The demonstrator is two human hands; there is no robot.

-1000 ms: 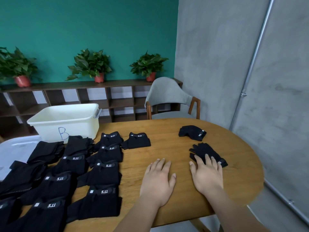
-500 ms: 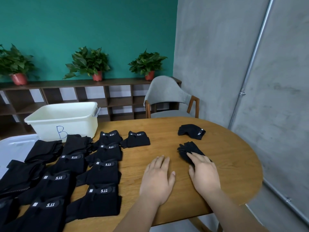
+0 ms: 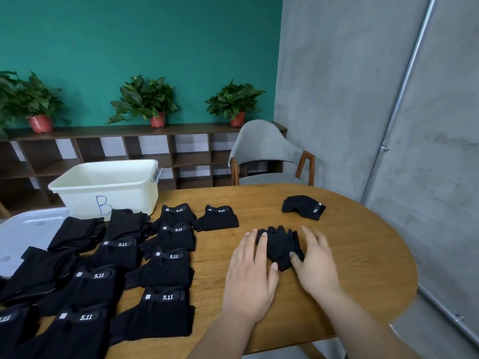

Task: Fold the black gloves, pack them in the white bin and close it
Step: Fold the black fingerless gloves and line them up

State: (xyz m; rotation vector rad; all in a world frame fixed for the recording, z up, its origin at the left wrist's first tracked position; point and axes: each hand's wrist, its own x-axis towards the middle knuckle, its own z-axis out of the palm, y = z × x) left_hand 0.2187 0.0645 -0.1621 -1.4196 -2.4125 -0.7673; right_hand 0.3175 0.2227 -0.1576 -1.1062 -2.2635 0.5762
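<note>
A black glove [image 3: 280, 246] lies bunched on the wooden table [image 3: 363, 255], fingers pointing away from me. My left hand [image 3: 250, 270] lies flat with its fingertips touching the glove's left edge. My right hand [image 3: 315, 260] rests against the glove's right side, fingers straight and thumb on the fabric. A second loose black glove [image 3: 303, 207] sits farther back on the right. Several folded black gloves with 5.11 labels [image 3: 166, 257] lie in rows on the left. The open white bin [image 3: 108, 189], marked with a blue B, stands at the back left.
The bin's translucent lid [image 3: 23, 229] lies flat at the far left, partly under gloves. A grey chair [image 3: 267, 154] stands behind the table. A low shelf [image 3: 129, 151] with potted plants runs along the green wall. A concrete wall is on the right.
My right hand dragged the glove left and towards the middle, bunching it. My left hand moved forward to meet it, and both hands now flank the glove.
</note>
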